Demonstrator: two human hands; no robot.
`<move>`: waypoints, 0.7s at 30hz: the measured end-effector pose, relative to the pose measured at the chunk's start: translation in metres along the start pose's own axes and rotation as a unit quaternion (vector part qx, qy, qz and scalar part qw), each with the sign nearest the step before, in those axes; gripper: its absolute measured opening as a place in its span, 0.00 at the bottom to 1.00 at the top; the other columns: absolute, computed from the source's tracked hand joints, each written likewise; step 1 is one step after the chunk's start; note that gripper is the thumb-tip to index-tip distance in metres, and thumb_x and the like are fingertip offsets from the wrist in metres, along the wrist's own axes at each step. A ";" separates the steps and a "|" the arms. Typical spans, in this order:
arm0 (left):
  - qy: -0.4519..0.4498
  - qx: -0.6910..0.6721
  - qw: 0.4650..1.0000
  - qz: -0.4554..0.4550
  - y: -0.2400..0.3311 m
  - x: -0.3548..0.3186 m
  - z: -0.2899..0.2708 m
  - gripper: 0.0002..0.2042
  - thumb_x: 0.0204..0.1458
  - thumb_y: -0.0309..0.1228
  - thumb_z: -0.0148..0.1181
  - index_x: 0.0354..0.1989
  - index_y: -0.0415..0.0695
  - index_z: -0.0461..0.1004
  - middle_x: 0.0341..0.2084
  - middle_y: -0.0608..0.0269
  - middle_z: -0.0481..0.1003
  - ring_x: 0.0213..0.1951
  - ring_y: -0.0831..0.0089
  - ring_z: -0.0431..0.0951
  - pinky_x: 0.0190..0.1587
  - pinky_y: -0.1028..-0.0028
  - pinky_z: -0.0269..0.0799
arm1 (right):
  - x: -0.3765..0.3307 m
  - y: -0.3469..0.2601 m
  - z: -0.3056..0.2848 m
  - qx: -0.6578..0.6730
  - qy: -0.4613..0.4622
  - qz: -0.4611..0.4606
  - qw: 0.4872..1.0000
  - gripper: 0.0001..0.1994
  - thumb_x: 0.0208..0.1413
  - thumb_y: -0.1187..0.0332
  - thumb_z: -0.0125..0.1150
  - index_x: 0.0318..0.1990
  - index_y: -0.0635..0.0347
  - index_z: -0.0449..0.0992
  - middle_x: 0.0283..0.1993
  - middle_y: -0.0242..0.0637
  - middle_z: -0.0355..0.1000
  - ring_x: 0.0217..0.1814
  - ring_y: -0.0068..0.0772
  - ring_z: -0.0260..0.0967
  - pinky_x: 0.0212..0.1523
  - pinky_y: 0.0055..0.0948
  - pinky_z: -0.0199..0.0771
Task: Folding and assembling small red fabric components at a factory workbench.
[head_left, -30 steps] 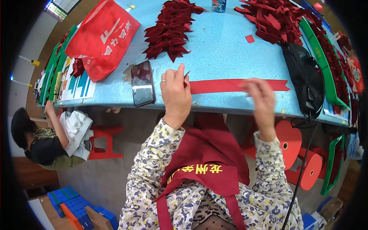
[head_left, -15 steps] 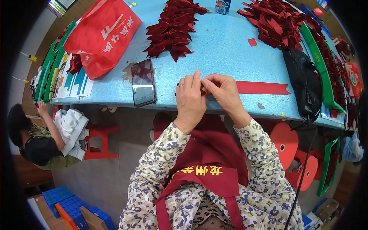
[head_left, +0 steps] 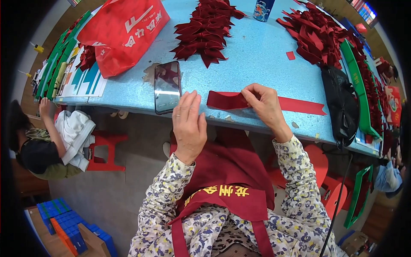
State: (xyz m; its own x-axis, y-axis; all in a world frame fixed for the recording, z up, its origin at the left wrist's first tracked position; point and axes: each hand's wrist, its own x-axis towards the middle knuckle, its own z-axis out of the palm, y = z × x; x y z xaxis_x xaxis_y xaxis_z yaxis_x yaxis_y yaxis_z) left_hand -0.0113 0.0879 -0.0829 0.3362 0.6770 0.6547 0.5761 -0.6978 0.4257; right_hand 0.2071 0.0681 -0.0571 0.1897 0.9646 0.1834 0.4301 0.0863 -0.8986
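Observation:
A red ribbon [head_left: 302, 106] lies across the near side of the blue table, its right end cut in a notch. Its left part is folded back in a loop, showing a darker, velvety face. My right hand [head_left: 266, 107] pinches the ribbon near its middle, at the end of the fold, between thumb and fingers. Left of the loop, my left hand [head_left: 188, 128] is off the ribbon, holding nothing, fingers stretched out. Just beyond its fingertips lies a dark phone [head_left: 167, 88].
A row of dark red ribbon bows [head_left: 204, 34] and a heap of bows [head_left: 314, 32] lie farther back. Around them are a red bag [head_left: 124, 38], a blue can [head_left: 262, 10], a black pouch [head_left: 341, 103] and a green tray [head_left: 358, 85]. Another person [head_left: 43, 147] sits at left.
My left hand has let go and moved left toward the phone, uncovering the ribbon's folded loop. My right hand stays pinched on the ribbon. The whole view has shifted slightly.

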 end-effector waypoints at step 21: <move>-0.182 0.048 0.982 0.023 0.011 0.004 0.020 0.24 0.52 0.31 0.52 0.57 0.38 0.60 0.60 0.55 0.57 0.63 0.59 0.53 0.62 0.52 0.46 | 0.006 0.017 -0.015 -0.277 0.058 -0.071 0.956 0.06 0.49 0.68 0.59 0.28 0.62 0.75 0.21 0.37 0.71 0.20 0.33 0.68 0.23 0.27 0.65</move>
State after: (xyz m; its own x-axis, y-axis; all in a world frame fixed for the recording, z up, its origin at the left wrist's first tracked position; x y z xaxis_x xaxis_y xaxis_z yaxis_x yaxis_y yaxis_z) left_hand 0.0111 0.0879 -0.0882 0.5972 0.6963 0.3981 0.6161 -0.7161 0.3280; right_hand 0.2280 0.0713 -0.0651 0.1774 0.9165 0.3586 0.8545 0.0373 -0.5181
